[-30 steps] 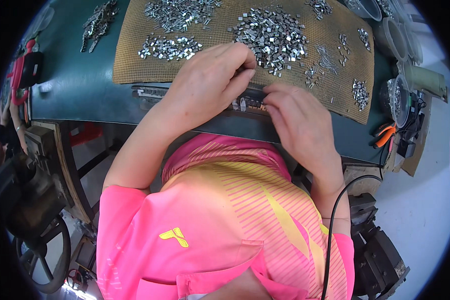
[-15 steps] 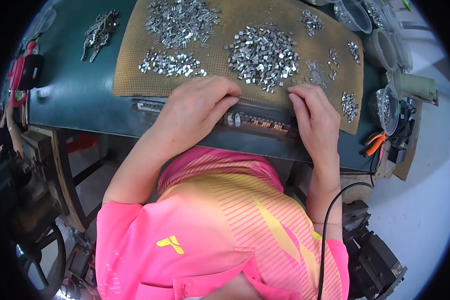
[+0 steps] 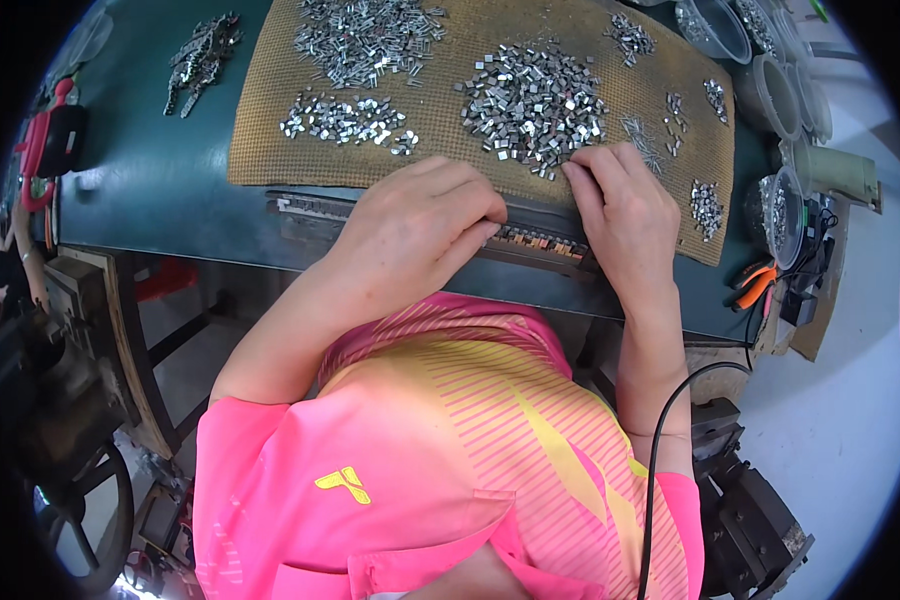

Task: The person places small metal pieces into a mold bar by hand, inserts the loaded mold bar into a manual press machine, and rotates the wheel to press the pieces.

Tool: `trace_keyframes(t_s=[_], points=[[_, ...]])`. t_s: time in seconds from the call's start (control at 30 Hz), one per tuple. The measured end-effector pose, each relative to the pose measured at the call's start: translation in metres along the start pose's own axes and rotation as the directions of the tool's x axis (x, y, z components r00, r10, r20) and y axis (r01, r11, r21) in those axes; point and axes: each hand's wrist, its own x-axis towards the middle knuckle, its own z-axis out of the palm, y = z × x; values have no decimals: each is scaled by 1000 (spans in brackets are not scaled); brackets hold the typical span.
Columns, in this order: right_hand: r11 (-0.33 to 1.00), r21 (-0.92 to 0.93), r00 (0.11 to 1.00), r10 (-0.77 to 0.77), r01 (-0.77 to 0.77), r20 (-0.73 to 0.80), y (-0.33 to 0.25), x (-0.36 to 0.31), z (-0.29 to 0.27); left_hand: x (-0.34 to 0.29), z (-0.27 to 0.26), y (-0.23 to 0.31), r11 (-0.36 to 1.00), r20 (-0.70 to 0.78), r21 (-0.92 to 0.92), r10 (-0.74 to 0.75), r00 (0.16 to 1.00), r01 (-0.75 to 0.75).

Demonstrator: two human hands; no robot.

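My left hand [image 3: 420, 222] rests over a long dark bar-shaped jig [image 3: 315, 232], thumb and index finger closing at its row of small parts. Any piece between those fingertips is too small to make out. Small copper-coloured and silvery pieces [image 3: 542, 243] line the jig's slot to the right of that thumb. My right hand [image 3: 625, 215] is at the near right edge of a heap of small square metal pieces [image 3: 532, 105], thumb and index finger drawn together. What they hold, if anything, is hidden.
A tan textured mat [image 3: 450, 150] carries more heaps, including thin metal pins [image 3: 365, 40] and shiny pieces [image 3: 350, 120]. Metal chain links [image 3: 202, 62] lie at the left. Clear plastic tubs [image 3: 770, 95] and orange-handled pliers [image 3: 755, 285] are on the right. A black cable [image 3: 660, 430] hangs beside my right arm.
My left hand has moved right and slightly nearer along the jig, covering silvery pieces that showed before. My right fingertips have shifted up and left to the heap's edge.
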Motion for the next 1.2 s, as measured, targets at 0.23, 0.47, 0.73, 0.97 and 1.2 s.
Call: trace_keyframes(t_s=[0.23, 0.47, 0.73, 0.97, 1.2], points=[[998, 59, 997, 22, -26, 77, -4, 1, -6, -3, 4, -2, 999, 8, 23, 26, 1000, -26], [995, 86, 995, 46, -54, 93, -5, 0, -4, -5, 4, -2, 999, -20, 11, 40, 999, -40], [982, 184, 997, 41, -53, 70, -5, -13, -8, -6, 5, -2, 1000, -16, 11, 18, 1000, -18], [935, 356, 999, -22, 10, 31, -17, -24, -15, -8, 5, -5, 998, -26, 8, 57, 998, -57], [913, 382, 988, -156, 145, -3, -41, -29, -10, -9, 4, -6, 1000, -29, 7, 28, 999, -28]])
